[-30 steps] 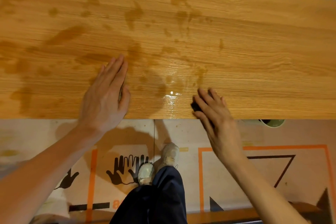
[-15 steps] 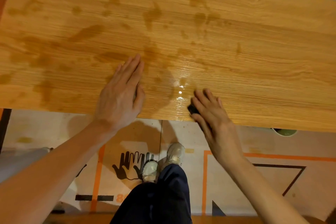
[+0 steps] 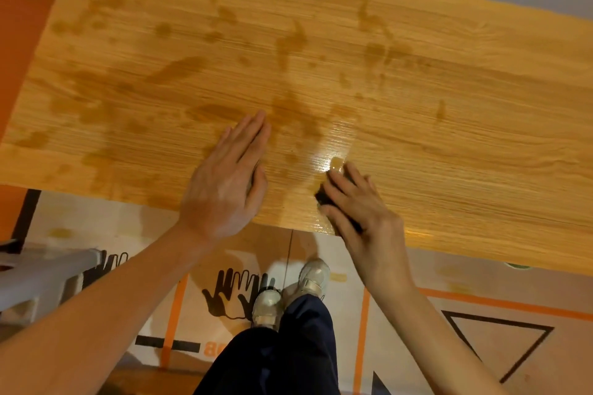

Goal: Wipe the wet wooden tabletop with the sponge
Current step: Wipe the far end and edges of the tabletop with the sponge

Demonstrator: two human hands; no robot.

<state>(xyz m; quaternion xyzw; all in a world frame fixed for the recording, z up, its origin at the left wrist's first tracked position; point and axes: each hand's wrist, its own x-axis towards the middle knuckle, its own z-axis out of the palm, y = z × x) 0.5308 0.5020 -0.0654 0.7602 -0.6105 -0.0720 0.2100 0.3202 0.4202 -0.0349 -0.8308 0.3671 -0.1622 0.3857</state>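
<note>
The wooden tabletop (image 3: 449,112) fills the upper half of the head view, with dark wet patches across its left and middle and a shiny wet streak near the front edge. My right hand (image 3: 362,212) presses a dark sponge (image 3: 324,197) onto that shiny spot by the front edge; only a small dark part of the sponge shows under the fingers. My left hand (image 3: 229,179) lies flat on the wood just left of it, fingers together, palm down, holding nothing.
Below the table's front edge are my dark trousers and pale shoes (image 3: 288,295) on a floor mat (image 3: 449,330) with orange lines, black hand prints and a triangle. A grey stool or frame (image 3: 41,279) stands at the left. An orange surface borders the table's left end.
The view has shifted so the table's left end now shows. My right hand with the sponge has slid slightly forward onto the shiny wet spot. The left hand stays flat.
</note>
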